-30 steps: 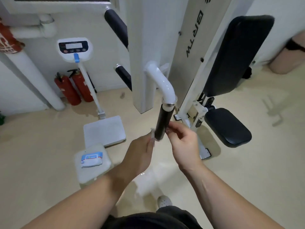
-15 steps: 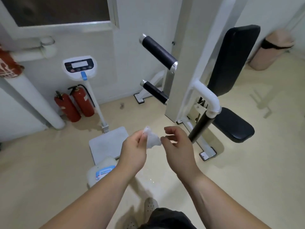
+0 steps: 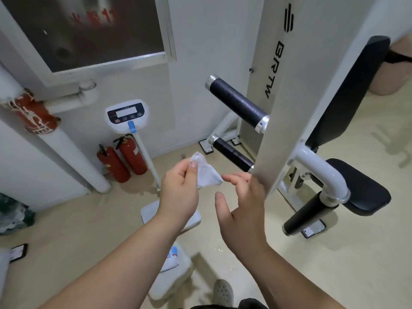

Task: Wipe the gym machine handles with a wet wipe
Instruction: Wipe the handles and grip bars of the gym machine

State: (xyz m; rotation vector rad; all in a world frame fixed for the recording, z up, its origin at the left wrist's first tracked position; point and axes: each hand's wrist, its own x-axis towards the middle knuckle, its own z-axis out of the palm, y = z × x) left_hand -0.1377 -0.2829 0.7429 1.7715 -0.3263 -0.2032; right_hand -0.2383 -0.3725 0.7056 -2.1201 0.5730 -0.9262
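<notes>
A beige floor (image 3: 334,275) ran back to a white wall where two red fire extinguishers (image 3: 122,160) stood at far left beside a standing scale (image 3: 127,115). In the middle, the left hand (image 3: 179,188) pinched a crumpled wet wipe (image 3: 206,173) between thumb and fingers. The right hand (image 3: 243,210), just right of it, was released, fingers spread. The machine's upper handle (image 3: 236,101), lower handle (image 3: 231,153) and right handle (image 3: 307,215) stood apart from the wipe.

Between the hands and the two upper black handles (image 3: 237,101) (image 3: 231,153) the air is open. The white upright post (image 3: 270,130) stands just beside the right hand (image 3: 243,210) and blocks the straight way to the lower right handle (image 3: 308,214).
</notes>
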